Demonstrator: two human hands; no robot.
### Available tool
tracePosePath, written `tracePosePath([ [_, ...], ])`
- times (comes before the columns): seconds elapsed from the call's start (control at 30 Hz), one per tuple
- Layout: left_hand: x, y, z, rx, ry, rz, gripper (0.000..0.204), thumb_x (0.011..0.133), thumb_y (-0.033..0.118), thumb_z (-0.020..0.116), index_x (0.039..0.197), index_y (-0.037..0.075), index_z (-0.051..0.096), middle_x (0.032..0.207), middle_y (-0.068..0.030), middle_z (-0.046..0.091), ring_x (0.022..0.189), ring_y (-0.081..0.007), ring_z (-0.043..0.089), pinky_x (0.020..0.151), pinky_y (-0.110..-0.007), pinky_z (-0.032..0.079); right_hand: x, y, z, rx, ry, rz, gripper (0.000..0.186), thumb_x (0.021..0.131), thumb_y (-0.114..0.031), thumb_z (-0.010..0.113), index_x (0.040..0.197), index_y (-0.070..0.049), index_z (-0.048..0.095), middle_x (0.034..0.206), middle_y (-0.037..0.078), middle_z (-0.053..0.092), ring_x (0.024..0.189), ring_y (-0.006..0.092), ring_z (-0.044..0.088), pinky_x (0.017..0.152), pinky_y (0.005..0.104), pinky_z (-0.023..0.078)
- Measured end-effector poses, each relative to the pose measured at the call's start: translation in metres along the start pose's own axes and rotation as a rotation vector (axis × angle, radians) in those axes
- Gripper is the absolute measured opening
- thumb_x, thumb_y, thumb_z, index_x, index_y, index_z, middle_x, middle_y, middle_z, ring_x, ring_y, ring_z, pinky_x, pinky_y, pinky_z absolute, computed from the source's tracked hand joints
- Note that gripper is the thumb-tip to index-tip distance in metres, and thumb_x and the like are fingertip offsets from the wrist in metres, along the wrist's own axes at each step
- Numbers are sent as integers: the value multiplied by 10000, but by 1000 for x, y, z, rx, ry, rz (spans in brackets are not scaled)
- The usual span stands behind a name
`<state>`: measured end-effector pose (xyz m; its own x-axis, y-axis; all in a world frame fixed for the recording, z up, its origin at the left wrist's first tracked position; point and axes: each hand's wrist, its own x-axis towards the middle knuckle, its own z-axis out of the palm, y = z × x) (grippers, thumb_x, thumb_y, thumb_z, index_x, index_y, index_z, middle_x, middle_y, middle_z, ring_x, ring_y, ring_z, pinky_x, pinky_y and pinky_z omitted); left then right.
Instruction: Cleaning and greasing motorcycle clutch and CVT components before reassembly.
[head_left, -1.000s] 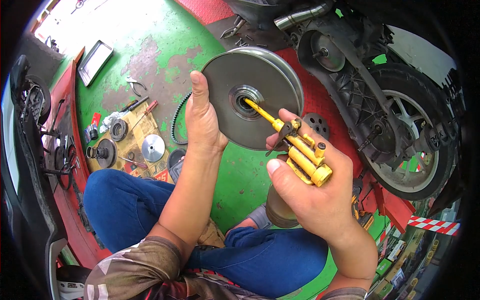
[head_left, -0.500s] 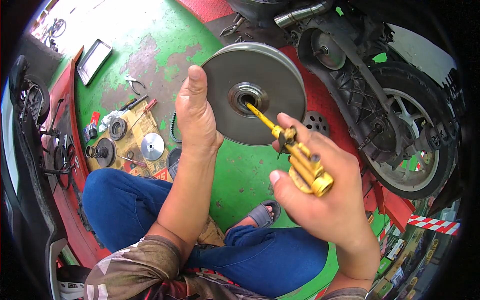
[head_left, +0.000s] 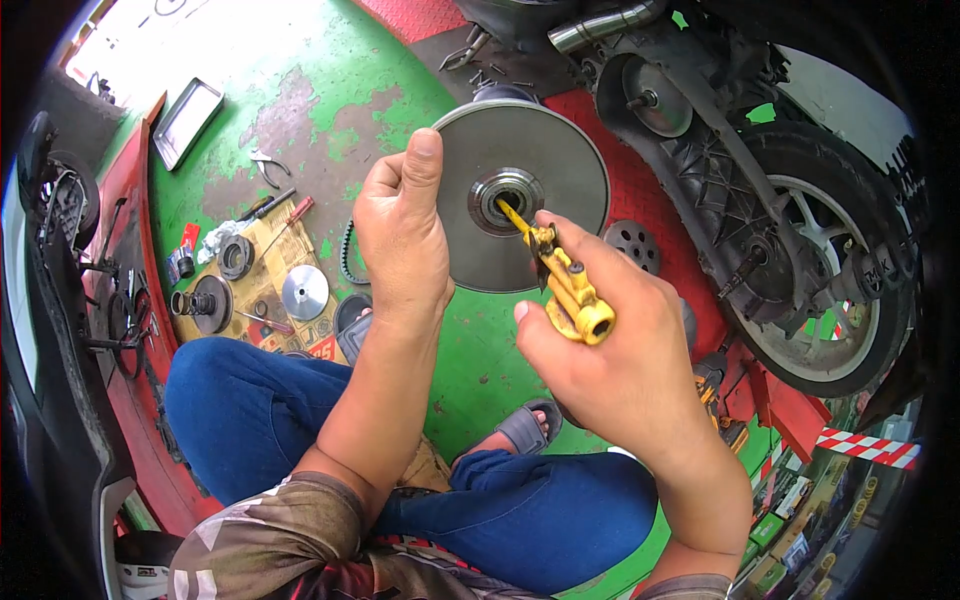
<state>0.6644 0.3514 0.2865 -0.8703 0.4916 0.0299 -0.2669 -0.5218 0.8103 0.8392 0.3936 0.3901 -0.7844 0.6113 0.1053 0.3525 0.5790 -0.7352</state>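
The disc (head_left: pixel 560 165) was held up above the green floor (head_left: pixel 475 350), ahead of the person's knees, the left hand (head_left: pixel 405 240) clasping its left edge with the thumb upright and the finger grip mostly hidden, while the right hand (head_left: pixel 635 345) was wrapped around a yellow gun (head_left: pixel 570 295), its thumb standing apart. The step in hand looked to be working the nozzle (head_left: pixel 515 219) at the open bore of the hub (head_left: pixel 484 195); the next move seemed to call for a steady disc and a nozzle kept in line with that bore.
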Motion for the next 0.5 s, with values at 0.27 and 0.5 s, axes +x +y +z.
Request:
tracePosePath([
  [0.27, 0, -7, -4, 99, 52, -76, 527, 989, 486, 743, 1005, -29, 634, 936, -91, 702, 800, -111, 652, 709, -256, 544, 15, 14, 15, 239, -46, 213, 491, 891, -71, 744, 1358, 45, 644, 1078, 73, 742, 1004, 102, 678, 894, 271, 550],
  [0.5, 2, -18, -8, 80, 29, -126, 569, 981, 521, 738, 1007, -38, 636, 913, -90, 700, 766, -114, 654, 669, -263, 548, 20, 25, 23, 184, -53, 220, 489, 896, -86, 740, 1357, 49, 644, 1036, 54, 730, 951, 83, 663, 851, 256, 546],
])
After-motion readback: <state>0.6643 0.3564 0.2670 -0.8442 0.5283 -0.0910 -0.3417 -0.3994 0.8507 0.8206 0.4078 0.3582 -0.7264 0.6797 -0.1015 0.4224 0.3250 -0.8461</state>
